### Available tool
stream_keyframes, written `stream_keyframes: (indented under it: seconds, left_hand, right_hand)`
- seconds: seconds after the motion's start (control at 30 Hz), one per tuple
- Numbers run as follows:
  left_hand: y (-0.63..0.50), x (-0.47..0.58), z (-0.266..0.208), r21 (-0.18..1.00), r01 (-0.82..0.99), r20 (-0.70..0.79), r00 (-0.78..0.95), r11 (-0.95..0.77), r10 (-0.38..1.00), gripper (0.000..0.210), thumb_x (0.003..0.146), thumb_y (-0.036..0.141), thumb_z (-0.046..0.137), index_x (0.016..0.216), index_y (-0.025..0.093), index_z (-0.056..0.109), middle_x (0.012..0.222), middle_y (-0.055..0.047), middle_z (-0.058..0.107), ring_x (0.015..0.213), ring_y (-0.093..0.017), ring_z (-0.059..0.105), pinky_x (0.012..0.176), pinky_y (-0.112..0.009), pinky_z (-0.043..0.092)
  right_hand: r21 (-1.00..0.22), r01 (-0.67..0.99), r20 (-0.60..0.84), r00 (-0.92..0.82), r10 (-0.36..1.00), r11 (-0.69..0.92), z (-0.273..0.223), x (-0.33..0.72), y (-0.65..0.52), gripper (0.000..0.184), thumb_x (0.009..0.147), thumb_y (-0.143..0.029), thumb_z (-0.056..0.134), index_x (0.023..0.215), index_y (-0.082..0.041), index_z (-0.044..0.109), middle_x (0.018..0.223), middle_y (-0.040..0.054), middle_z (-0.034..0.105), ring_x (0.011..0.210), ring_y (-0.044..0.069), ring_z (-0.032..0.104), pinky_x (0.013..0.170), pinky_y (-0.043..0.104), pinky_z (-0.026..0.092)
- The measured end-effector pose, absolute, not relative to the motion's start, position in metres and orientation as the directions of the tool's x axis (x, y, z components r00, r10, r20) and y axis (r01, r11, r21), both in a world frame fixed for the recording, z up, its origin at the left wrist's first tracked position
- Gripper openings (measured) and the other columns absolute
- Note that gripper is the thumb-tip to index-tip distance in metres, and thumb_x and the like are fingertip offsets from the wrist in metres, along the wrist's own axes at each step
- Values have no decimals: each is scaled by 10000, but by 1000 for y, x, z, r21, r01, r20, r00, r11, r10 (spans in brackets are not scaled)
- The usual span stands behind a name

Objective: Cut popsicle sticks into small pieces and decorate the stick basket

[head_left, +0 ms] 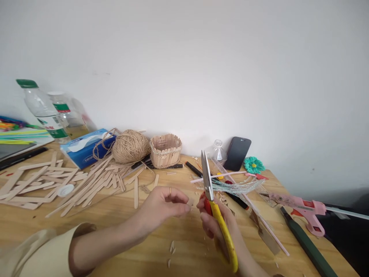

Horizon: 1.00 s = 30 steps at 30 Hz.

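Note:
My right hand [223, 225] is wrapped round a pair of scissors [220, 219] with yellow and red handles, their blades pointing up and nearly closed. To its left, my left hand [168, 204] is closed in a pinch, thumb against fingers. Something small and pale seems to show at those fingertips, too small to name. The two hands are close together but apart, above the wooden table [129, 250]. Small wood chips [172, 247] lie on the table below them. Behind stands a small basket [166, 152] made of craft sticks.
Many craft sticks [98, 182] spread on the left, near a twine ball [131, 146], a tissue pack [89, 148] and a plastic bottle [43, 111]. On the right are a phone [238, 153], a teal flower [254, 165], glittery pipe cleaners [236, 186] and a pink glue gun [308, 209].

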State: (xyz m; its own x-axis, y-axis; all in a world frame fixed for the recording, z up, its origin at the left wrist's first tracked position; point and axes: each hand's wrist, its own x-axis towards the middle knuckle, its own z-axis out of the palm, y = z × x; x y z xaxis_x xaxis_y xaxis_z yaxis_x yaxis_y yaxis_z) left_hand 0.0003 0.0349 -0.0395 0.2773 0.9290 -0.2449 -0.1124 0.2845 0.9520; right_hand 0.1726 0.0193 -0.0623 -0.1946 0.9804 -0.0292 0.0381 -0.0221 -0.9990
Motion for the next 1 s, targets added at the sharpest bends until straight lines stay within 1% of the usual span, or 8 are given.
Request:
stream_keyframes:
  seconds: [0.13,0.23,0.3,0.47,0.63,0.7,0.87,1.0]
  left_hand:
    - [35,-3,-22,945,-210,-206,213,251,955,154,566,229,740,613,145,621,574,20,630,578,-112,545,588,-236,416]
    - [34,-6,-15,939,-240,-198,206,245,958,168,584,255,738,630,148,617,586,7,648,584,-119,568,590,-241,432]
    - [33,-7,-12,938,-253,-187,213,239,959,165,605,272,726,625,147,621,590,0,651,586,-119,573,597,-244,440]
    - [32,-6,-12,933,-270,-182,223,240,958,162,607,258,726,576,142,617,565,8,633,571,-106,567,598,-232,448]
    - [32,-7,-13,931,-261,-194,234,254,952,150,612,239,720,575,140,614,559,12,633,557,-104,570,582,-229,452]
    - [32,-8,-13,932,-256,-198,235,257,952,152,620,240,716,574,139,611,553,13,628,558,-105,571,585,-231,452]
    - [32,-9,-13,935,-247,-199,233,256,952,158,626,237,718,568,135,612,549,15,613,562,-101,559,591,-229,452]
    - [33,-9,-15,933,-251,-198,238,257,951,156,621,236,718,562,135,615,544,9,620,557,-105,563,592,-234,454]
  right_hand:
    - [-997,61,30,-323,946,53,-53,171,11,490,666,-685,574,781,-210,529,614,-37,403,554,125,350,551,249,318]
    - [-994,101,-70,-394,916,-32,-50,169,10,610,582,-789,531,753,-205,492,626,-38,369,517,111,319,478,236,262]
    - [-990,132,-110,-444,889,-56,-52,168,11,648,564,-819,499,751,-199,470,613,-44,348,476,92,274,435,229,207]
    - [-985,168,-64,-519,852,28,-60,170,15,623,635,-797,448,775,-190,468,610,-48,332,489,91,241,441,234,184]
    - [-965,213,25,-506,862,153,-65,175,14,516,730,-694,477,844,-192,517,729,10,448,638,148,385,564,255,325]
    - [-957,235,27,-513,858,170,-65,177,14,501,747,-675,474,879,-194,521,776,25,470,674,162,409,600,268,349]
    - [-937,278,36,-527,849,212,-62,176,13,468,781,-656,443,899,-208,506,792,29,487,697,178,434,626,279,353]
    - [-926,306,26,-530,847,220,-62,176,16,505,773,-695,409,870,-206,488,772,17,464,682,171,420,615,273,338]
